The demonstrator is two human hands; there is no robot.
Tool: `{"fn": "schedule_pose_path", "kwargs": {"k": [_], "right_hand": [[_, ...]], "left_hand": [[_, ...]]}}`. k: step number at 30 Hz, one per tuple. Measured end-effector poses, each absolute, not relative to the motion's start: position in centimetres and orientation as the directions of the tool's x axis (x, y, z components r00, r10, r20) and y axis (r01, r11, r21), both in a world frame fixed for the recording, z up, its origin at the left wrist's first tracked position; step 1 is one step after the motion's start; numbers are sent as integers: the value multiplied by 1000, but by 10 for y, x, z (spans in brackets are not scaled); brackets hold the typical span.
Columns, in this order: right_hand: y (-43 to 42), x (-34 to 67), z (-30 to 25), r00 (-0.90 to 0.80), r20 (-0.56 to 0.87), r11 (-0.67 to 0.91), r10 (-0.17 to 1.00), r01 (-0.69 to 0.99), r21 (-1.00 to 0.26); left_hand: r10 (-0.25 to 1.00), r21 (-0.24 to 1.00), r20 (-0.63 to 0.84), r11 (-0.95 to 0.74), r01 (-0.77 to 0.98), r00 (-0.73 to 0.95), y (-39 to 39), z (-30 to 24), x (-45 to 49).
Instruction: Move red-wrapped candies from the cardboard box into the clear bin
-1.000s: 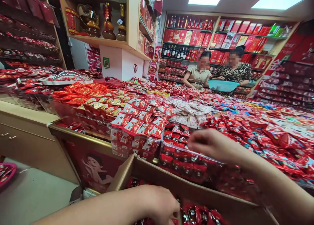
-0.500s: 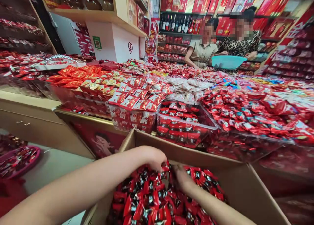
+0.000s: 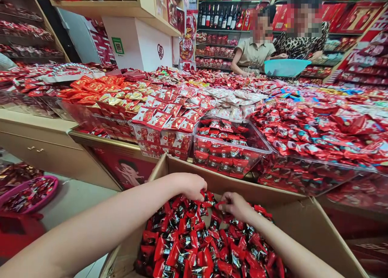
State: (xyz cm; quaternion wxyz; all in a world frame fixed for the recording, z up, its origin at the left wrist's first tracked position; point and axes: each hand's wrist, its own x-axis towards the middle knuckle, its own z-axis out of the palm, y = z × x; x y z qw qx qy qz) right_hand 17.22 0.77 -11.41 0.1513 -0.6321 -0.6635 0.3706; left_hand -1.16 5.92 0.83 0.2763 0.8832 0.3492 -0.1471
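Inside the cardboard box (image 3: 303, 225), whose walls keep the loose red-and-black packets (image 3: 194, 239) together, the left hand's (image 3: 191, 186) grip seems to pinch one packet (image 3: 209, 198); the right hand (image 3: 238, 206) curls at wrappers, its grip impossible to tell. Just beyond the box, a clear bin (image 3: 260, 150) contains similar packets (image 3: 220, 126).

Seen from a head-worn camera, an open brown cardboard box (image 3: 303, 223) fills the near foreground, its closest edge cropped by the bottom of the frame. The lens faces forward and tilts down, with the person's left hand (image 3: 192, 187) and right hand (image 3: 238, 205) at close range near center. Beyond stands a clear plastic bin (image 3: 233, 145); far off, near the top edge, are a turquoise plastic basin (image 3: 286, 69) and dark glass wine bottles (image 3: 216, 18). At lower left, the wide view catches a round magenta plastic basket (image 3: 56, 185) from above.
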Motion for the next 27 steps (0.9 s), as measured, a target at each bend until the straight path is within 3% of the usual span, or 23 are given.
{"fn": "schedule_pose_path", "kwargs": {"k": [4,7,10,14,18,21,27], "right_hand": [[1,166,-64,-236,-231,-144,944,337,-930],[-4,159,-37,-217,-212,-196,953,91,-976],[-8,156,-21,-181,-175,-166,968,63,-984],[-15,158,-2,-211,-88,-59,974,140,-988],[-21,167,20,-145,-30,-9,989,141,-990],[-23,173,33,-108,5,12,994,65,-998],[-34,160,43,-79,19,15,997,-58,-998]], "left_hand": [[468,446,-452,-619,647,759,59,13,-9],[425,609,-483,-465,642,766,58,18,-7],[409,736,-504,-259,626,761,58,21,-7],[407,815,-445,-185,549,798,56,24,-7],[289,948,-319,94,305,902,54,32,-8],[261,929,-260,329,168,929,52,39,-8],[475,965,-209,241,102,855,41,43,-2]]}}
